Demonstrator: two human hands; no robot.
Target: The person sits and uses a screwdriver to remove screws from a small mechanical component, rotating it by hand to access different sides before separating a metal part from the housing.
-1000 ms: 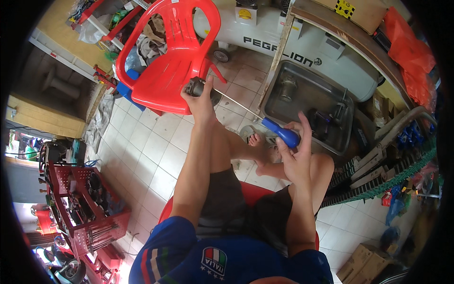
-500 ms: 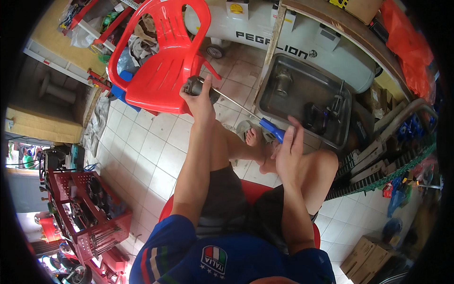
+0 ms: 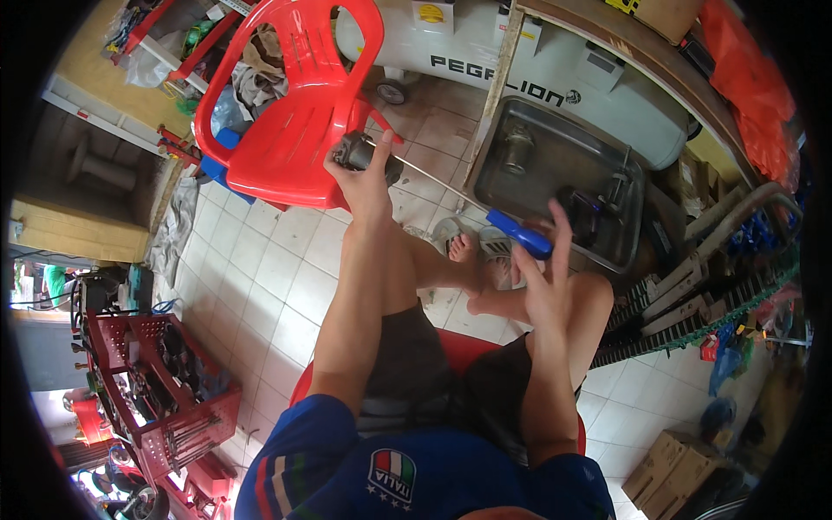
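The long screwdriver (image 3: 522,236) slanted between the two hands, its blue handle end at the right and its shaft leading up leftward. The right hand (image 3: 546,290) was spread fairly wide, forefinger lifted clear of the handle and thumb beside its end; how firmly the other fingers gripped could not be told. The left hand (image 3: 367,184) was closed around a dark, stubby metal part (image 3: 354,154), thumb near the shaft. The tip was too small to make out. Good handling seemed to call for a steady left grip, the shaft kept straight, and light, even force from the right.

A white tank (image 3: 637,113) lay beyond, well clear. The red chair (image 3: 286,156) stood just past the left hand and could have hindered a longer reach. A red tool cart (image 3: 195,425) stood well apart at left; a metal tray (image 3: 555,192) lay beyond the handle, holding a metal cylinder (image 3: 518,149). Below the shaft was a bare foot (image 3: 462,249), exposed to anything dropped.
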